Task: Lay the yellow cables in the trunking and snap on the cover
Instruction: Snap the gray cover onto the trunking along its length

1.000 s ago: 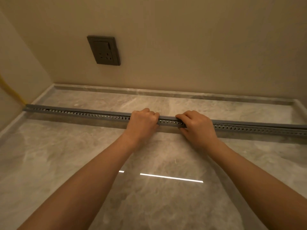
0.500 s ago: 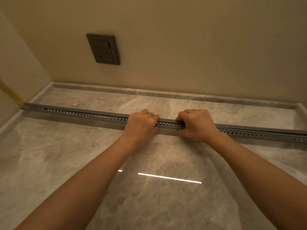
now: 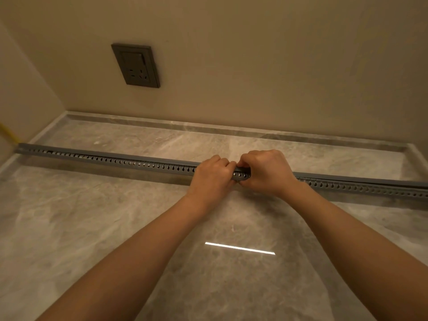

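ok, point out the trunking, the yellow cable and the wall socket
trunking (image 3: pixel 104 159), head view, slotted side wall, left stretch
yellow cable (image 3: pixel 7 133), head view, bit showing at far left edge
wall socket (image 3: pixel 136 66), head view, middle of faceplate

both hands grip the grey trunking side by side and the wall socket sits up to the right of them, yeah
Not quite: the head view shows the wall socket up to the left of the left hand and right hand, not to the right. Both hands do grip the grey trunking side by side.
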`<state>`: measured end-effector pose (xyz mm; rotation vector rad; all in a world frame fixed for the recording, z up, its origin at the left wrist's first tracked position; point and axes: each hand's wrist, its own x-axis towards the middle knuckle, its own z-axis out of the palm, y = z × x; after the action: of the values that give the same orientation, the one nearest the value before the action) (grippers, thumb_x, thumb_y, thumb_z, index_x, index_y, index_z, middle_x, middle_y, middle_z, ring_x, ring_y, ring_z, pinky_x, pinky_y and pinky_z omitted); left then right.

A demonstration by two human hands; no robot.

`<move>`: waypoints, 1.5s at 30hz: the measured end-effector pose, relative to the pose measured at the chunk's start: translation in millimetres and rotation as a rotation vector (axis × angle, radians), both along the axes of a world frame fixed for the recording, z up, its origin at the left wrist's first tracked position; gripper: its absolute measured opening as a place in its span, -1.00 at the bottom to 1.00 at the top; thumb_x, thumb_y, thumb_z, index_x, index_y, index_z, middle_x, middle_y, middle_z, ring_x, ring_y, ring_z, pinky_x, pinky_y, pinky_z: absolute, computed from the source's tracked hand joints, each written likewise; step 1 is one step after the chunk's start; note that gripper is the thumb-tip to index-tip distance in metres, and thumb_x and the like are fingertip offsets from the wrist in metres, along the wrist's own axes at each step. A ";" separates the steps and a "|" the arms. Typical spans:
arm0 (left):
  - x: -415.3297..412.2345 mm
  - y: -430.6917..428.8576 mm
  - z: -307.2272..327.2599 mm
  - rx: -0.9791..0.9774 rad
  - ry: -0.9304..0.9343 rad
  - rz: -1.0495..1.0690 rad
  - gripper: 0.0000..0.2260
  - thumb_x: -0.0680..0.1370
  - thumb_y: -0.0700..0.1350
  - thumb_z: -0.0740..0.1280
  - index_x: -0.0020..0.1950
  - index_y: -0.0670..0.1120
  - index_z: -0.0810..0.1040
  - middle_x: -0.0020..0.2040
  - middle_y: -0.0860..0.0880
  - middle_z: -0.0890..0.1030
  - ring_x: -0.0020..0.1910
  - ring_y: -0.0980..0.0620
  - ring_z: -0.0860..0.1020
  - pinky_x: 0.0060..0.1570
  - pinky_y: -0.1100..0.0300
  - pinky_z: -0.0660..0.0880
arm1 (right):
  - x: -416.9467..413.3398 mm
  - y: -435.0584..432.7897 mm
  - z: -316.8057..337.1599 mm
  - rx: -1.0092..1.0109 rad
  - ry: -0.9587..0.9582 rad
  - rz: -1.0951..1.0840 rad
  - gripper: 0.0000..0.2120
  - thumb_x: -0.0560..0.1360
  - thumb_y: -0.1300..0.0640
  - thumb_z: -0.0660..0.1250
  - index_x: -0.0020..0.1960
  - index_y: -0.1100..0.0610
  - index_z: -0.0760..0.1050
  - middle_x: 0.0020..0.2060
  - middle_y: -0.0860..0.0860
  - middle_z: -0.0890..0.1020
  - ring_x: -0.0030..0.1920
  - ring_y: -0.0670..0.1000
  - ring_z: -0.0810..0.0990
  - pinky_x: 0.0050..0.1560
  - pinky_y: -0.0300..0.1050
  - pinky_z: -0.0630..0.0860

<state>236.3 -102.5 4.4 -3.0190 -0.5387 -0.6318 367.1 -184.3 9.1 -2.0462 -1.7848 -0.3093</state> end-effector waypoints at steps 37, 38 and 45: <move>5.3 9.2 -7.3 0.019 0.118 -0.014 -0.76 0.53 -0.01 0.27 0.09 -0.14 0.50 0.01 -0.07 0.58 0.04 -0.04 0.47 -0.16 0.14 0.36 | 20.3 -38.8 9.0 -0.258 -0.196 -0.086 -0.71 0.32 0.09 0.42 0.00 0.19 0.57 -0.20 0.11 0.63 -0.17 0.17 0.56 -0.30 -0.14 0.29; 4.3 9.5 -7.0 0.017 0.109 -0.018 -0.76 0.53 -0.01 0.28 0.08 -0.14 0.50 0.01 -0.08 0.58 0.04 -0.04 0.48 -0.17 0.15 0.35 | 19.0 -38.8 9.9 -0.260 -0.195 -0.092 -0.71 0.32 0.09 0.42 0.00 0.19 0.57 -0.21 0.11 0.63 -0.18 0.17 0.56 -0.30 -0.14 0.28; -1.8 14.8 -6.5 0.007 0.100 -0.051 -0.76 0.53 0.01 0.26 0.08 -0.12 0.50 0.00 -0.05 0.58 0.04 -0.01 0.47 -0.20 0.17 0.33 | 3.9 -40.3 14.4 -0.285 -0.174 -0.151 -0.68 0.38 0.07 0.38 0.08 0.18 0.54 -0.12 0.12 0.62 -0.09 0.16 0.55 -0.23 -0.07 0.40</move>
<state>234.5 -87.7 -2.1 -3.0463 -0.4564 -0.4800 371.0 -224.7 23.5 -2.4263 -1.8685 -0.2985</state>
